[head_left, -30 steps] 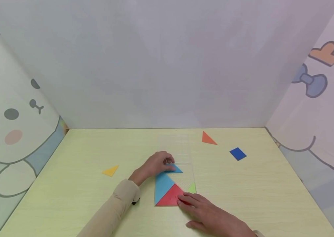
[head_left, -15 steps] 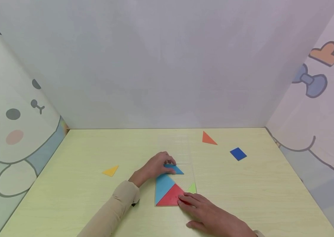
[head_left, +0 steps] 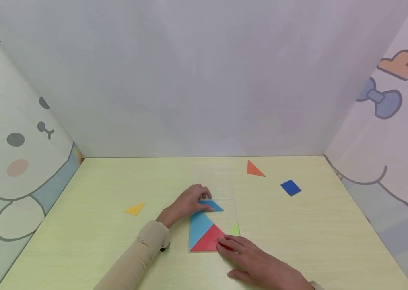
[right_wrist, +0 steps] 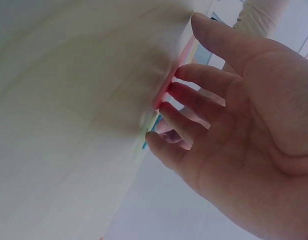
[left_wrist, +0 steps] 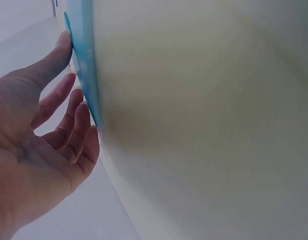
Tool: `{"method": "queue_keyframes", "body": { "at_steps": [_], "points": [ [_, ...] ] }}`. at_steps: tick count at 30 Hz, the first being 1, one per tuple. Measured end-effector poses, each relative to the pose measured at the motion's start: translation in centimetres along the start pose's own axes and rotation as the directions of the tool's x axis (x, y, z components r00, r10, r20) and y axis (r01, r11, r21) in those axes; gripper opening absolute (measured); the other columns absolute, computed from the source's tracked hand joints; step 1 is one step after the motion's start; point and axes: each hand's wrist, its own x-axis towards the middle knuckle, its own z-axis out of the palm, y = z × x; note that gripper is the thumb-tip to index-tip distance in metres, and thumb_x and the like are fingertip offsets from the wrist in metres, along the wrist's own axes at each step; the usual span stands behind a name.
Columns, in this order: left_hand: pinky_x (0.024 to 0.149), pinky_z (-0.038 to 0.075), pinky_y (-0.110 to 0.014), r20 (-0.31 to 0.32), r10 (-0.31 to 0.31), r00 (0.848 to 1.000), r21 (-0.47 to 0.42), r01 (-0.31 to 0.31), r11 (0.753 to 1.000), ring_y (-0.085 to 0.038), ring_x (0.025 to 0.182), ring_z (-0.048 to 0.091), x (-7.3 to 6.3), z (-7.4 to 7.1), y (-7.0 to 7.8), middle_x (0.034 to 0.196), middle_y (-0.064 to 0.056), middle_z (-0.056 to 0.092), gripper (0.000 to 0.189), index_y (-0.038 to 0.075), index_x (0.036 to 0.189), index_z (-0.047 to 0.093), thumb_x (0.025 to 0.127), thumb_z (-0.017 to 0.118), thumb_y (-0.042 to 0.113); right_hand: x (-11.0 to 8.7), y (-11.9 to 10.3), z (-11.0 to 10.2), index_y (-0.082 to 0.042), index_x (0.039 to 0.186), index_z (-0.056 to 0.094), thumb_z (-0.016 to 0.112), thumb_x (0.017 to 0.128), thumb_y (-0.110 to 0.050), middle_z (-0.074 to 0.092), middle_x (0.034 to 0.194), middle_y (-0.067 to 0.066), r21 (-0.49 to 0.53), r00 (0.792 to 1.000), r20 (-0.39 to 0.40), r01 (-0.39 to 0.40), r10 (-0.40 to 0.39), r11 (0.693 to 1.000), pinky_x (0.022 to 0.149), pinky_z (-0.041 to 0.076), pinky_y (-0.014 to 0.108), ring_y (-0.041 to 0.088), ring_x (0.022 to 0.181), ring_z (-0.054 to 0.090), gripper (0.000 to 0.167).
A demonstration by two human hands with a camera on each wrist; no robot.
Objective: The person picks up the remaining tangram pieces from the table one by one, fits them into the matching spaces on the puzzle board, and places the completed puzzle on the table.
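Observation:
My left hand (head_left: 190, 201) pinches a blue tangram piece (head_left: 217, 206) between thumb and fingers, over the clear tray (head_left: 230, 215). Fingers cover its left part, so its full outline is hidden. Just below it in the tray lie a large light-blue triangle (head_left: 198, 228) and a large red triangle (head_left: 207, 241), edge to edge. The fingertips of my right hand (head_left: 252, 259) rest on the red triangle's right corner, with the fingers nearly straight. Beside those fingers shows part of a small green triangle (head_left: 235, 230). In the left wrist view the thumb presses one edge of the blue piece (left_wrist: 86, 70).
Left of the tray lies a yellow triangle (head_left: 136, 208). An orange triangle (head_left: 254, 169) and a dark blue square (head_left: 291, 187) lie toward the back right of the pale wooden table (head_left: 81, 225). Cloth walls (head_left: 204, 88) stand behind and at both sides.
The left hand has shifted very slightly left with the blue piece, after a small move right half a second ago. The right hand has stayed in place on the red triangle.

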Motion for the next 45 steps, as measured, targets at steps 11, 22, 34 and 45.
{"method": "queue_keyframes", "body": {
  "at_steps": [11,22,34,45],
  "points": [
    [0.085,0.051,-0.037,-0.079,0.001,0.997,0.027,0.001,1.000,-0.021,0.097,0.058,-0.7,-0.3,0.0,0.100,-0.006,0.063,0.026,0.008,0.108,0.071,0.095,0.075,0.030,-0.4,0.1,0.2,-0.015,0.160,0.039,0.046,0.109,-0.046,0.038,0.164,0.002,-0.068,0.996,-0.068,0.050,-0.054,0.996,0.110,0.045,0.041,0.027,0.146,0.040,0.060],
    [0.087,0.053,-0.039,-0.135,-0.039,0.990,0.006,0.040,0.999,-0.021,0.098,0.060,-1.3,-0.6,0.0,0.102,-0.006,0.065,0.022,0.007,0.109,0.071,0.097,0.073,0.026,-0.2,0.1,0.2,-0.014,0.160,0.039,0.046,0.109,-0.045,0.038,0.164,0.002,-0.055,0.995,-0.071,0.067,-0.070,0.996,0.110,0.046,0.040,0.028,0.146,0.040,0.060],
    [0.087,0.054,-0.039,-0.186,-0.069,0.980,-0.021,0.066,0.998,-0.022,0.098,0.060,-2.6,-0.8,-0.2,0.101,-0.004,0.065,0.020,0.008,0.111,0.071,0.097,0.074,0.021,-0.1,-0.1,0.0,-0.019,0.161,0.036,0.044,0.108,-0.051,0.035,0.165,-0.002,-0.005,1.000,-0.016,0.005,-0.005,1.000,0.110,0.046,0.040,0.026,0.147,0.038,0.063],
    [0.086,0.054,-0.038,-0.191,-0.048,0.980,-0.059,0.037,0.998,-0.022,0.098,0.061,-3.7,-0.8,0.2,0.102,-0.003,0.064,0.019,0.007,0.112,0.070,0.097,0.074,0.018,-0.1,-0.1,-0.1,-0.020,0.161,0.035,0.044,0.107,-0.051,0.035,0.165,-0.002,0.016,1.000,-0.012,-0.003,0.003,1.000,0.110,0.046,0.038,0.024,0.146,0.039,0.063]
  ]
}}
